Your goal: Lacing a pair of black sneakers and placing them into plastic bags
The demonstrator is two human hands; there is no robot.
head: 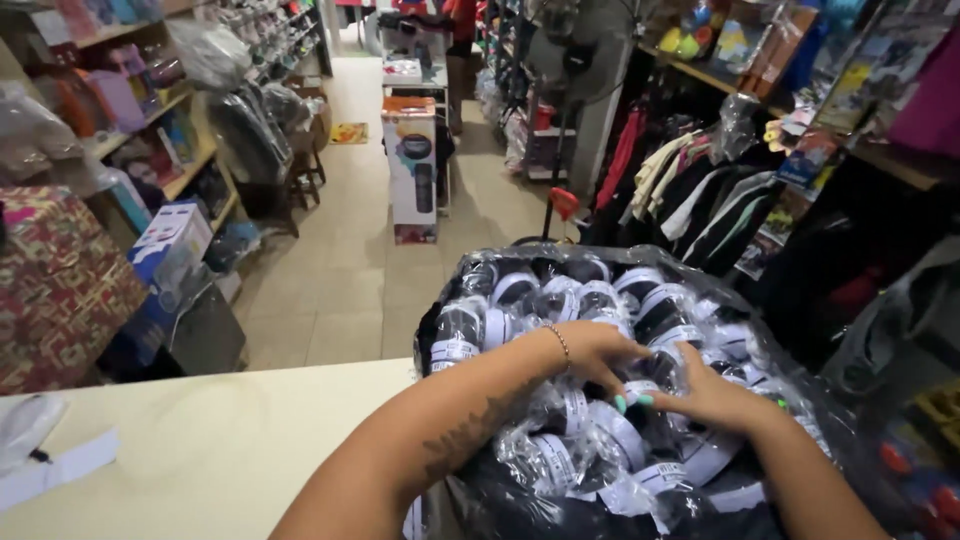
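A big clear plastic bag [470,265] full of small dark packets wrapped in plastic with white labels [560,298] rests at the right end of a cream counter [200,450]. Both my hands are in the pile. My left hand [598,352] lies on the packets with a thin bracelet at the wrist and the fingers bent down among them. My right hand [705,398] presses on the packets beside it, fingertips touching the left hand's. Whether either hand grips a packet is hidden.
A tiled aisle [350,270] runs ahead with a tall printed box [412,170] standing in it. Shelves of goods line the left. Hanging clothes [700,190] and a standing fan [575,60] are on the right. White paper slips [60,465] lie on the counter's left.
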